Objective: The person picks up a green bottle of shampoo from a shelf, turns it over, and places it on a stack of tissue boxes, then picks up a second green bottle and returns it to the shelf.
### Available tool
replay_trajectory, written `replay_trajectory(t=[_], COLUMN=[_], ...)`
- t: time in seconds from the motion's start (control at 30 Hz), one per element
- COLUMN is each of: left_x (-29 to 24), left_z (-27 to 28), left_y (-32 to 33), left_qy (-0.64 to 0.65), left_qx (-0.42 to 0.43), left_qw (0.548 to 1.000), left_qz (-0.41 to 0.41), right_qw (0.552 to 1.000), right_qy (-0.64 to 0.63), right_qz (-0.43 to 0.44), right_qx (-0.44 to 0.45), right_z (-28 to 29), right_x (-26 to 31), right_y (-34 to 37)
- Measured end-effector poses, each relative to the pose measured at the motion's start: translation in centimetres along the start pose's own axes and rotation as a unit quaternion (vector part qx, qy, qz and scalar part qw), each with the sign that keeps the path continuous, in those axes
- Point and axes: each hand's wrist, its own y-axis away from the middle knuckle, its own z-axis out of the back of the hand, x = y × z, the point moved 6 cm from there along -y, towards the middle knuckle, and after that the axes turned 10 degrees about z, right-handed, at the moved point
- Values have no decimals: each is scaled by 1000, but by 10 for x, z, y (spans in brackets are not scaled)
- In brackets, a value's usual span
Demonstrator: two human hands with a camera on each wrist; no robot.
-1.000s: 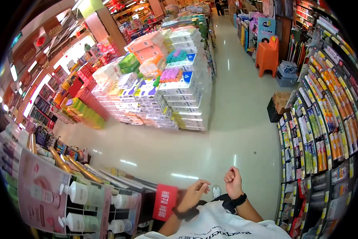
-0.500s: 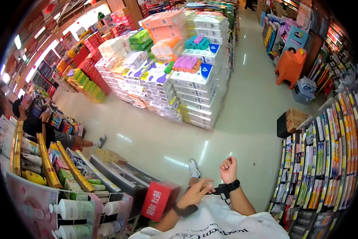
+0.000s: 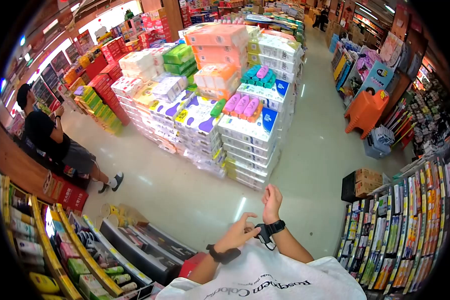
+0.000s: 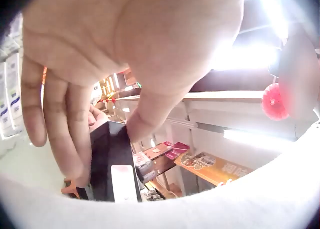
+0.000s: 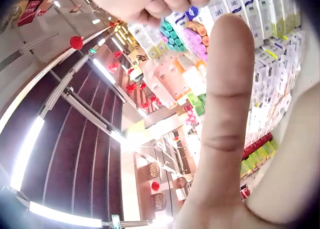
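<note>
In the head view my left hand [image 3: 237, 235] is at my right wrist, on the black strapped-on device [image 3: 266, 233]. The left wrist view shows that black box [image 4: 102, 164], with a pale label on it, between the thumb and the fingers. My right hand [image 3: 271, 204] is raised in front of my chest with loosely curled fingers and nothing in it. Its thumb [image 5: 227, 104] stands straight in the right wrist view, and the curled fingertips [image 5: 175, 1] show at the top. A second black device [image 3: 225, 255] is strapped to my left wrist.
Ahead stands a big stack of tissue packs [image 3: 250, 125]. Toothbrush shelves [image 3: 400, 225] line the right, near cartons [image 3: 368, 182] and an orange stool [image 3: 366, 112]. Shelves of bottles and boxes [image 3: 75, 250] are close on my left. A person [image 3: 47, 135] stands beyond them.
My left hand has come up to the device on my right wrist. The right hand's fist has loosened. The view has shifted, bringing the person at left into fuller sight.
</note>
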Motion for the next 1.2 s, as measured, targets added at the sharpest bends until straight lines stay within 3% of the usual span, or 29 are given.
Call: replay_trajectory(t=[0.1,0.2,0.27,0.4,0.47,0.6,0.77,0.87,1.2], left_x=[-9,-9,-1,-5,1,-8,-30,-80,-110], left_z=[28,51,66,100,117,159,214,247,326], left_y=[-21,-38,-53,-79,-96,-140,-204,-232,-344], left_qy=[-27,-22,4,47,51,53,72,3,-43], left_qx=[13,13,3,19,43,47,31,40,21], left_qw=[999,999,1000,998,995,996,997,994,995], left_qz=[32,20,-11,30,72,56,8,97,92], right_qw=[993,974,973,964,977,984,987,988,987], right_qy=[84,161,160,185,148,104,87,90,109], right_qz=[47,140,151,184,151,137,123,111,80], right_qx=[68,73,69,54,16,-39,-53,-55,-91], right_z=[-24,-41,-55,-80,-87,-116,-163,-182,-221], right_x=[-6,-13,-22,-38,-54,-72,-89,-105,-154], right_y=[-22,-44,-56,-83,-104,-152,-217,-257,-364])
